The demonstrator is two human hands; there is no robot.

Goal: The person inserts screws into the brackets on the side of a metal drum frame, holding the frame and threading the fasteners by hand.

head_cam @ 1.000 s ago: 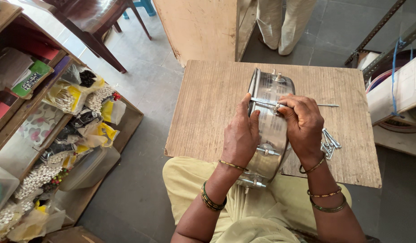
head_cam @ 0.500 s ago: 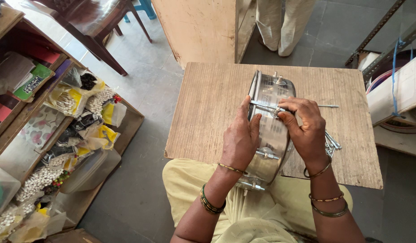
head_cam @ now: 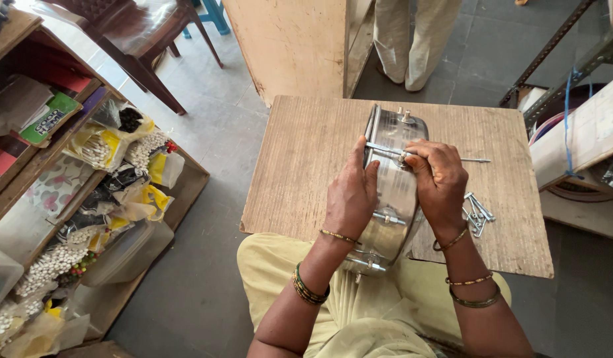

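Observation:
A shiny metal drum shell (head_cam: 394, 192) stands on its edge on a wooden board (head_cam: 306, 166) that lies across my lap. My left hand (head_cam: 349, 195) presses flat against the shell's left rim and holds it upright. My right hand (head_cam: 439, 179) pinches a long thin metal rod (head_cam: 475, 160) that runs across the top of the shell through a small lug; the rod's tip sticks out to the right. Further lugs show along the shell's side. A small pile of similar metal rods (head_cam: 477, 213) lies on the board just right of my right wrist.
A low wooden shelf (head_cam: 194, 176) on the left holds bags of white beads and plastic tubs (head_cam: 124, 255). A dark chair (head_cam: 144, 26) stands at the back left. Another person's legs (head_cam: 406, 40) are beyond the board. A pale wooden panel (head_cam: 293, 40) leans behind it. Boxes and hoops (head_cam: 585, 146) sit at the right.
My right hand has shifted slightly down and left along the rod. My left hand and the shell have barely moved.

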